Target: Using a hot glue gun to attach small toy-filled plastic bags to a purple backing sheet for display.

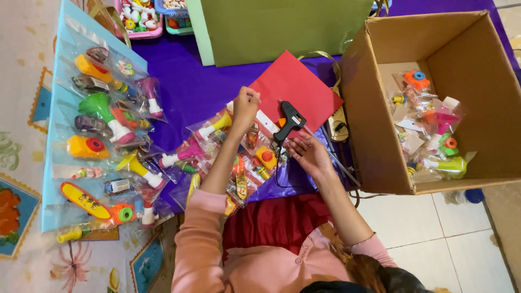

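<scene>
Overhead view of a person in a pink long-sleeved top sitting at a purple cloth (206,89) spread over the floor. The left hand (245,104) is reaching forward over a heap of clear plastic bags of toys (228,157), with its fingers closing in a pinch on the upper edge of one bag; what exactly lies between the fingertips cannot be told. The right hand (308,154) is lying palm down with its fingers spreading open, touching the cloth just below a black hot glue gun (287,122). The glue gun is resting on the lower corner of a red sheet of card (296,81), between the two hands, and its black cord is trailing down towards the near edge of the cloth. A white strip of paper (266,120) is lying just beside the gun, on the card's lower left edge.

At the left edge of the cloth, a light blue sheet (54,163) is carrying rows of bagged toys, among them an orange toy skateboard (84,201) near its near corner. At the right edge, an open cardboard box (380,108) is holding more bagged toys. A green paper bag (282,27) is standing at the far edge of the cloth, and trays of small toys (142,19) are sitting beside it at the far left corner.
</scene>
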